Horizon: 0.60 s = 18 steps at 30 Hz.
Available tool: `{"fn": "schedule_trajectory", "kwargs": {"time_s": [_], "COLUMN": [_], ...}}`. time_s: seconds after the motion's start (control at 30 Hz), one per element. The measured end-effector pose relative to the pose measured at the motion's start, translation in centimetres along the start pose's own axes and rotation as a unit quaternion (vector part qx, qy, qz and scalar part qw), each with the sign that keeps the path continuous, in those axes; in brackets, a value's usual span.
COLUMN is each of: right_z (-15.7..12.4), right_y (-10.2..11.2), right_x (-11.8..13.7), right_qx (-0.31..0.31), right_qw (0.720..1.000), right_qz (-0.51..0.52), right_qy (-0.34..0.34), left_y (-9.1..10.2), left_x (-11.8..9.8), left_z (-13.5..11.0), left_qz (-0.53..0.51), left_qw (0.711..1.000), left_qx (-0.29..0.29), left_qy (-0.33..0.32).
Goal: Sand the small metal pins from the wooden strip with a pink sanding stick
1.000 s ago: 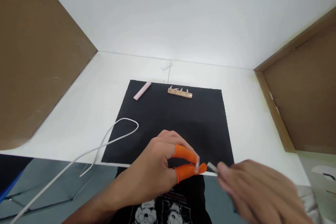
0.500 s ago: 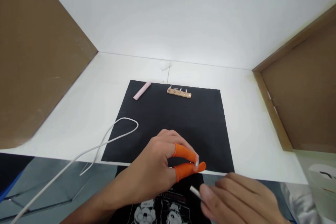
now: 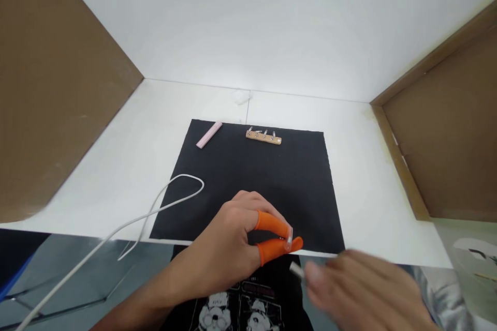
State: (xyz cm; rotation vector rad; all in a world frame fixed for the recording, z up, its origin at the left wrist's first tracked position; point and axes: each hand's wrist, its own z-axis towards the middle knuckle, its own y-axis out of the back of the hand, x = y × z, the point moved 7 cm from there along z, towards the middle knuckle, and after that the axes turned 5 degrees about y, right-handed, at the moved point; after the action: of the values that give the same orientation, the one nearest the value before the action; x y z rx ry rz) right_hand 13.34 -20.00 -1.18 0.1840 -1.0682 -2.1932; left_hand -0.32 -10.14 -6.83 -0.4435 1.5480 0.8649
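Note:
My left hand point(image 3: 236, 235) wears orange finger covers on the thumb and one finger. Pinched between their tips is a small clear piece that looks like a false nail tip point(image 3: 289, 239). Lower right, my right hand point(image 3: 357, 289) is smeared by motion, with a short pale stick end point(image 3: 297, 270) jutting from its fingers; its full shape is hidden. The stick end is apart from the clear piece. Farther back, a narrow wooden strip point(image 3: 267, 138) carries several small clear pieces standing on metal studs. To its left lies a pink bar point(image 3: 208, 135).
A black mat point(image 3: 248, 176) covers the middle of the white table point(image 3: 373, 165). A white cable point(image 3: 128, 223) loops over the mat's left edge. Brown boards stand at the left point(image 3: 58, 88) and right point(image 3: 450, 129), a white wall behind.
My right hand has shifted slightly right and up with the pale stick, its end now farther right. The left hand keeps its pinch almost in place. The whole view has moved slightly.

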Motion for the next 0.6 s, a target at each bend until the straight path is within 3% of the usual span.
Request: {"fn": "schedule_trajectory", "kwargs": {"time_s": [0.13, 0.23, 0.33, 0.5, 0.6], "right_z": [-0.4, -0.2, 0.0, -0.4, -0.2], "right_y": [0.8, 0.0, -0.1, 0.3, 0.2], "right_x": [-2.0, -0.8, 0.7, -2.1, -1.9], "right_qx": [0.012, 0.033, 0.0, 0.018, 0.022], "right_qw": [1.0, 0.999, 0.998, 1.0, 1.0], "right_qz": [-0.012, -0.005, -0.009, -0.008, -0.002], "right_qy": [-0.025, 0.009, 0.055, 0.001, 0.011], "left_y": [-0.1, 0.0, 0.0, -0.1, 0.0], "left_x": [0.0, 0.1, 0.1, 0.1, 0.2], "left_z": [0.0, 0.1, 0.1, 0.2, 0.1], "left_qz": [0.003, 0.0, -0.002, -0.004, 0.001], "left_qw": [1.0, 1.0, 1.0, 1.0, 1.0], "left_qx": [0.009, 0.008, 0.003, 0.007, 0.008], "left_qy": [0.005, 0.008, 0.008, 0.009, 0.011]}}
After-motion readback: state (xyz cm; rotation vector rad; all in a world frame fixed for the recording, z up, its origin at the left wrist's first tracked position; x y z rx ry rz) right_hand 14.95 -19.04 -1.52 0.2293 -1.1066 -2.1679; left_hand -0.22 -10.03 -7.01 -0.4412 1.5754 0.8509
